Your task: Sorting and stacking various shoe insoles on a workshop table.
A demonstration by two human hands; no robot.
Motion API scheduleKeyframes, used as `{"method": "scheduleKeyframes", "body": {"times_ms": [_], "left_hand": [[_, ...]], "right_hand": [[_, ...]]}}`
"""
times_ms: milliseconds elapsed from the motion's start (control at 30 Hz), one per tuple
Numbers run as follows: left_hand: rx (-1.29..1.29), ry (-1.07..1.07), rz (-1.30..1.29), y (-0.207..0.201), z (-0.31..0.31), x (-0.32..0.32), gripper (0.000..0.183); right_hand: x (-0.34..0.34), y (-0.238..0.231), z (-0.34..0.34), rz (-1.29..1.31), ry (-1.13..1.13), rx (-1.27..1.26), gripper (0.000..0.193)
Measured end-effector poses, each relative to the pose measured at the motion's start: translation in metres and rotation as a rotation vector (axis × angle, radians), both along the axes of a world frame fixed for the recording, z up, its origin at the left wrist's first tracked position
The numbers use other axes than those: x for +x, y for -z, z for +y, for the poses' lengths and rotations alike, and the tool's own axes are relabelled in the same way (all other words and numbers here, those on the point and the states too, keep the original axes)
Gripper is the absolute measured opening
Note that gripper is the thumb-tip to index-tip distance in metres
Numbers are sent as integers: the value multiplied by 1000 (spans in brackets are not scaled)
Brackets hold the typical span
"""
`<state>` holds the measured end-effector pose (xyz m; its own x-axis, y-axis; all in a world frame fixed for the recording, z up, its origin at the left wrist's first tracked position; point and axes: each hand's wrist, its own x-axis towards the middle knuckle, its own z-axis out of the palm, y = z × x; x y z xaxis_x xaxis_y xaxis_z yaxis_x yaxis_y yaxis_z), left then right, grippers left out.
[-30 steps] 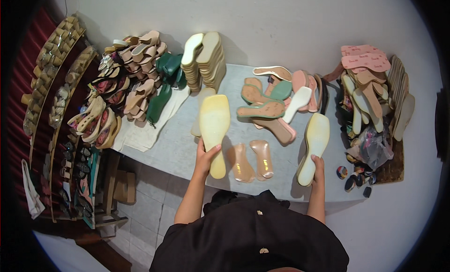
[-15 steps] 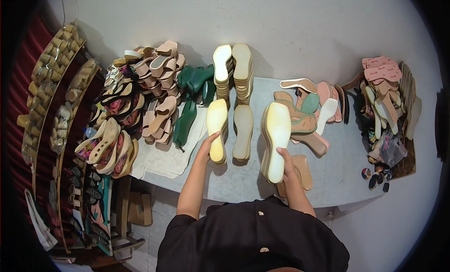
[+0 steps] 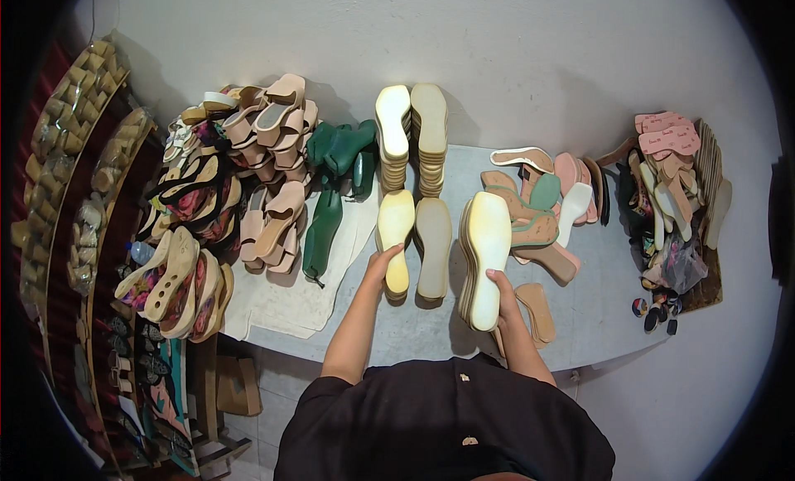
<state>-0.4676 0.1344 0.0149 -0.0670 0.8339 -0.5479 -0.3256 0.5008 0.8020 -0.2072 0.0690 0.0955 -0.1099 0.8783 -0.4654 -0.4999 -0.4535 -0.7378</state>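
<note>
A thick stack of cream insoles (image 3: 490, 241) is gripped in my right hand (image 3: 503, 292), its thumb lying over the edge near the heel end. My left hand (image 3: 385, 264) is closed at the side of a lower pale-yellow insole stack (image 3: 396, 228), thumb on top; its other fingers are hidden. Close beside that stack, on its right, lies a grey insole stack (image 3: 433, 245). Behind them stand two taller piles, a cream insole pile (image 3: 392, 120) on the left and a grey insole pile (image 3: 429, 120) on the right, both near the wall.
Beige sandals (image 3: 286, 108), green shoe lasts (image 3: 323, 232) and wedge soles (image 3: 178, 270) crowd the table's left, partly on white cloth (image 3: 286, 303). Brown and pink sole pieces (image 3: 530, 224) lie right of my hands. Mixed scraps (image 3: 671, 207) fill the far right. Shelves (image 3: 70, 207) stand left.
The yellow stack at my left hand has moved right and nearer to me, now close beside the grey one. My right hand still holds its stack, and the view has shifted slightly.
</note>
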Motion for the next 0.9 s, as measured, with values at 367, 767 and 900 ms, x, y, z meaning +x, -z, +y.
{"method": "scheduleKeyframes", "body": {"times_ms": [367, 767, 900], "left_hand": [[-122, 118, 787, 6, 7, 2, 82], [553, -158, 1122, -27, -16, 17, 77], [569, 210, 1225, -21, -22, 25, 68]], "right_hand": [[-19, 7, 10, -40, -67, -26, 42], [-64, -5, 51, 47, -192, -58, 49], [-73, 16, 64, 5, -171, -38, 46]]}}
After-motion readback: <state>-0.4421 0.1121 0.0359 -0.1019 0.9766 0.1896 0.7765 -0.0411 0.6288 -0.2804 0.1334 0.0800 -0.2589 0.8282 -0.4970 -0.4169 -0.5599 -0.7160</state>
